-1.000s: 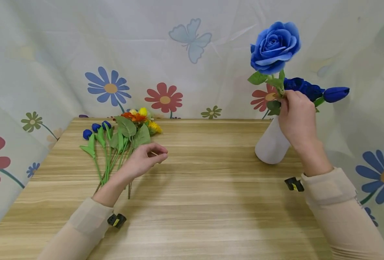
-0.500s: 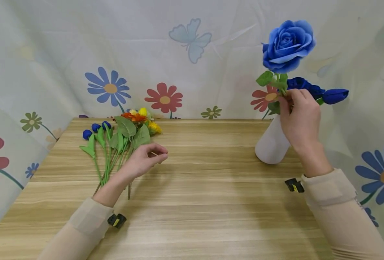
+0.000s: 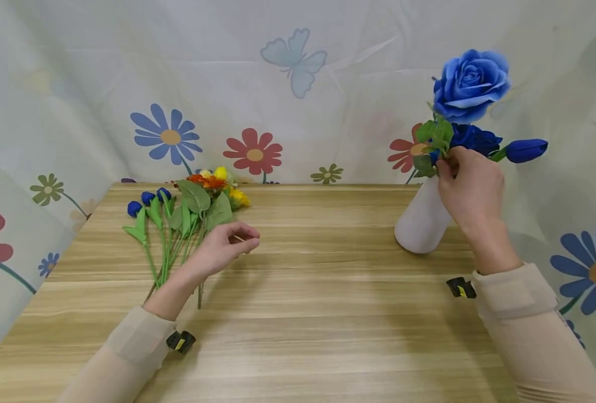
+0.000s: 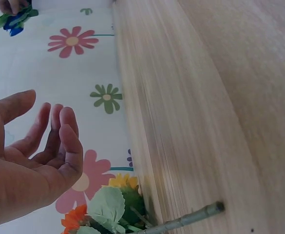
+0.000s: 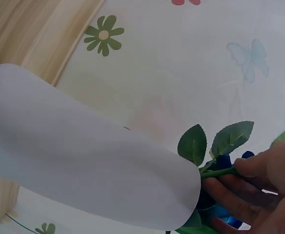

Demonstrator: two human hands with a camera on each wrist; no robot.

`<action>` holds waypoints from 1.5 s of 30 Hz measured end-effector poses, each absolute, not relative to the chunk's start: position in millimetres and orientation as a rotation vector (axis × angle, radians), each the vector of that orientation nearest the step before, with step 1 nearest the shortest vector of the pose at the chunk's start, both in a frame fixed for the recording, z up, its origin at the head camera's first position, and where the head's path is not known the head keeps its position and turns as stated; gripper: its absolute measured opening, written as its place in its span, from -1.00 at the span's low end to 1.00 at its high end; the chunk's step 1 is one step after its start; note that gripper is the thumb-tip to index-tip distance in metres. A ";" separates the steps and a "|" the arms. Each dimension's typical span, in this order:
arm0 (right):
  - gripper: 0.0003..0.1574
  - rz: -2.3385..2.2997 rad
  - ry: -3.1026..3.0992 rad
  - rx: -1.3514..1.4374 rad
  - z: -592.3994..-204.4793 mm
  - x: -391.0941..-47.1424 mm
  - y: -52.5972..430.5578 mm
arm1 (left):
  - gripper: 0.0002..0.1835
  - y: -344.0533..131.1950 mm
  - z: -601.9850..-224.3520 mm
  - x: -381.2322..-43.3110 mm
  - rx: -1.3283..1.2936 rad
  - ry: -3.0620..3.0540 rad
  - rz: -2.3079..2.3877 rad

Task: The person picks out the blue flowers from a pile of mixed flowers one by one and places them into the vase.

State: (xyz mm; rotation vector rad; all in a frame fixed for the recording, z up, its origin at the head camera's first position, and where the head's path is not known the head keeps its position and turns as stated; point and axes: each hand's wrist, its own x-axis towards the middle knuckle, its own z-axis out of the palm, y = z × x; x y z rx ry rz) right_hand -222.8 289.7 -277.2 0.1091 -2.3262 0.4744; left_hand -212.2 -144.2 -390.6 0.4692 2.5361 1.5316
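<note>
My right hand (image 3: pixel 471 187) pinches the green stem (image 5: pixel 219 172) of a large light-blue rose (image 3: pixel 471 87) just above the mouth of a white vase (image 3: pixel 421 221). Darker blue roses (image 3: pixel 474 140) and a blue tulip (image 3: pixel 526 151) stand in the vase, partly behind that hand. Over the table at the left hovers my left hand (image 3: pixel 227 246), fingers loosely bent and holding nothing, as the left wrist view (image 4: pixel 45 151) also shows. Beneath and beside it lie artificial flowers: several blue tulips (image 3: pixel 147 198), orange blooms (image 3: pixel 209 182) and yellow ones (image 3: pixel 238 197).
The wooden table (image 3: pixel 318 313) runs back to a pale curtain (image 3: pixel 227 61) printed with flowers and a butterfly. Long stems (image 3: pixel 164 252) of the lying flowers point toward the front, under the left forearm. The curtain also hangs at both sides.
The light-blue rose has moved right and, lately, down toward the vase, with my right hand shifting slightly the same way. My left hand and the lying flowers keep their places.
</note>
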 end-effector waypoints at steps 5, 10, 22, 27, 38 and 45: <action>-0.70 0.484 -2.370 0.110 -281.9 -223.2 296.9 | -0.74 -143.8 -390.1 -211.4 0.478 2.536 1.537; -0.68 0.505 -2.369 0.117 -285.0 -223.7 300.5 | -0.74 -143.7 -390.0 -211.7 0.483 2.539 1.537; -0.51 0.575 -2.231 0.078 -283.9 -221.6 293.7 | -0.75 -144.7 -394.4 -212.7 0.457 2.533 1.515; -0.58 0.539 -2.246 0.111 -283.8 -224.0 294.6 | -0.73 -145.4 -393.5 -212.4 0.470 2.528 1.523; -0.61 0.427 -2.371 0.074 -287.3 -226.7 301.1 | -0.73 -144.8 -392.6 -212.6 0.458 2.521 1.519; -0.63 0.419 -2.387 0.102 -283.6 -227.2 301.3 | -0.72 -144.5 -392.2 -212.1 0.449 2.517 1.516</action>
